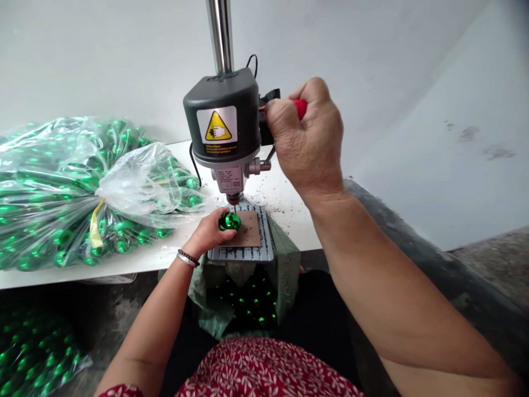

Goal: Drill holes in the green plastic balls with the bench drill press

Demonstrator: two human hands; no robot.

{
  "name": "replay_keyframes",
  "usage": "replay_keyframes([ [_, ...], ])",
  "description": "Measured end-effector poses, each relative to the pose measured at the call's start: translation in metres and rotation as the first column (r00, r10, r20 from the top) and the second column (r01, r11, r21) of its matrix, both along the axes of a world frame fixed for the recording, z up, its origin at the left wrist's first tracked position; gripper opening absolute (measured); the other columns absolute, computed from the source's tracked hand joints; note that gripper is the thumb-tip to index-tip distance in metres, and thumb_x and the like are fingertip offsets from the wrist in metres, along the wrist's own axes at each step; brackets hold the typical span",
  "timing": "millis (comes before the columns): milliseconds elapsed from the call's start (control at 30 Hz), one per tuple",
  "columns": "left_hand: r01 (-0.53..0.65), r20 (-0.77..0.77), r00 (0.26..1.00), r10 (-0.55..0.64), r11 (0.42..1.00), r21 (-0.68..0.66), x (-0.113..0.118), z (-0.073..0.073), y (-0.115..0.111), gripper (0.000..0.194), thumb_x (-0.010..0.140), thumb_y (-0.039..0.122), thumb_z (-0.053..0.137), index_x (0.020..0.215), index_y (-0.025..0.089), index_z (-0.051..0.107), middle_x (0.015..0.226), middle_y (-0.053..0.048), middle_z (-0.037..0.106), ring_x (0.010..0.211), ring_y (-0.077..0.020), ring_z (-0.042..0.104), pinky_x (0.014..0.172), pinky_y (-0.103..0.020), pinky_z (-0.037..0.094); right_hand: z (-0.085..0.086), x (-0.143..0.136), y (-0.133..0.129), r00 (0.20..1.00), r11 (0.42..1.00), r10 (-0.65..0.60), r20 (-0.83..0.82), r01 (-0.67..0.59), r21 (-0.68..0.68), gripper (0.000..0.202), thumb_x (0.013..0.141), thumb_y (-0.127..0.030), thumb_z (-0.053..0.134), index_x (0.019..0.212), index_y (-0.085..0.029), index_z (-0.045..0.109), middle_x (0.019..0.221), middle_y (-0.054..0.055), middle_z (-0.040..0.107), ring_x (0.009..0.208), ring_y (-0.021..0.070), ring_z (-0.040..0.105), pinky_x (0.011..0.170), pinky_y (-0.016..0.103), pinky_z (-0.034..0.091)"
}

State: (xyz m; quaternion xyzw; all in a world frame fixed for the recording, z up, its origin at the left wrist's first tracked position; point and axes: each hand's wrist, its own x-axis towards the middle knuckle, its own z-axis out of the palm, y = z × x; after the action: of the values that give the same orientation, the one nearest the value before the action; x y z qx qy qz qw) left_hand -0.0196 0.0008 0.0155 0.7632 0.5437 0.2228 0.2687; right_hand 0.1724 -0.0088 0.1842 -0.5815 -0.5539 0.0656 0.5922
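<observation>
green ball (230, 221) is being pinched by left hand (208, 231) (likely for steadiness). right hand (311, 140) is clasping red knob (302, 108).

1. The left hand (209, 231) holds 1 shiny green ball (230, 221) under the drill press (223, 118).
2. The right hand (309, 143) grips its red handle (301, 108).
3. Bagged green balls (53, 193) lie on the white tabletop (295, 218), left of the press.

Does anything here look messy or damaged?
Yes: dark crumbs lie scattered over the white table around the drill press, so its surface looks littered. The pale wall also has grey patches at the right, perhaps worn paint.
</observation>
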Motion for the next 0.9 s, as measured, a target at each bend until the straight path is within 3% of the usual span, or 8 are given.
replay_keyframes([
  [167, 0.122, -0.015, 0.992, -0.122, 0.992, 0.016, 0.002, 0.006, 0.006, 0.046, 0.067, 0.023, 0.073, 0.113, 0.019, 0.067, 0.105, -0.004, 0.072, 0.097, -0.0210, 0.065, 0.093, -0.033, 0.052, -0.001, 0.001, -0.001, 1.000, 1.000, 0.012, -0.014, -0.012, 0.003, 0.033, 0.089, -0.025, 0.060, 0.071, -0.021, 0.033, 0.062, -0.006, 0.035, 0.064, 0.0068, 0.030, 0.064, 0.022, 0.031],
  [300, 0.075, 0.049, 0.996, -0.072, 0.995, -0.062, 0.000, -0.001, 0.008, 0.059, 0.072, 0.031, 0.073, 0.129, 0.018, 0.063, 0.118, -0.006, 0.071, 0.105, -0.0231, 0.066, 0.100, -0.036, 0.050, -0.001, 0.001, 0.000, 1.000, 1.000, 0.021, -0.004, -0.021, 0.019, 0.034, 0.090, -0.026, 0.058, 0.071, -0.020, 0.031, 0.063, -0.006, 0.033, 0.064, 0.0060, 0.029, 0.065, 0.021, 0.032],
  [433, 0.110, 0.101, 0.990, -0.099, 0.987, -0.113, -0.004, -0.007, 0.009, 0.068, 0.076, 0.033, 0.070, 0.141, 0.018, 0.055, 0.123, -0.006, 0.070, 0.109, -0.0234, 0.065, 0.104, -0.038, 0.048, -0.003, 0.001, 0.001, 0.999, 0.998, 0.050, -0.016, -0.050, 0.045, 0.033, 0.091, -0.027, 0.057, 0.071, -0.020, 0.031, 0.064, -0.006, 0.032, 0.064, 0.0057, 0.028, 0.066, 0.021, 0.032],
  [567, 0.139, 0.085, 0.988, -0.131, 0.985, -0.101, -0.008, -0.007, 0.013, 0.064, 0.074, 0.034, 0.072, 0.134, 0.017, 0.061, 0.118, -0.006, 0.072, 0.108, -0.0248, 0.065, 0.104, -0.038, 0.048, -0.005, 0.001, 0.002, 0.998, 0.996, 0.055, -0.031, -0.053, 0.067, 0.031, 0.090, -0.027, 0.056, 0.073, -0.020, 0.032, 0.066, -0.005, 0.032, 0.066, 0.0062, 0.028, 0.068, 0.023, 0.030],
  [700, 0.087, 0.116, 0.991, -0.073, 0.988, -0.124, -0.010, -0.006, 0.015, 0.063, 0.074, 0.036, 0.072, 0.133, 0.018, 0.061, 0.120, -0.005, 0.071, 0.109, -0.0244, 0.065, 0.102, -0.036, 0.048, -0.004, 0.002, 0.002, 0.997, 0.997, 0.072, -0.037, -0.070, 0.046, 0.032, 0.089, -0.026, 0.058, 0.072, -0.020, 0.032, 0.066, -0.005, 0.034, 0.067, 0.0077, 0.027, 0.069, 0.025, 0.028],
  [900, 0.132, 0.143, 0.983, -0.114, 0.983, -0.125, -0.002, -0.008, 0.016, 0.064, 0.068, 0.026, 0.077, 0.130, 0.017, 0.065, 0.117, -0.006, 0.073, 0.108, -0.0248, 0.065, 0.104, -0.039, 0.048, -0.004, 0.001, 0.001, 0.997, 0.997, 0.067, -0.026, -0.066, 0.042, 0.033, 0.091, -0.028, 0.057, 0.072, -0.020, 0.031, 0.067, -0.005, 0.033, 0.068, 0.0071, 0.027, 0.070, 0.023, 0.028],
])
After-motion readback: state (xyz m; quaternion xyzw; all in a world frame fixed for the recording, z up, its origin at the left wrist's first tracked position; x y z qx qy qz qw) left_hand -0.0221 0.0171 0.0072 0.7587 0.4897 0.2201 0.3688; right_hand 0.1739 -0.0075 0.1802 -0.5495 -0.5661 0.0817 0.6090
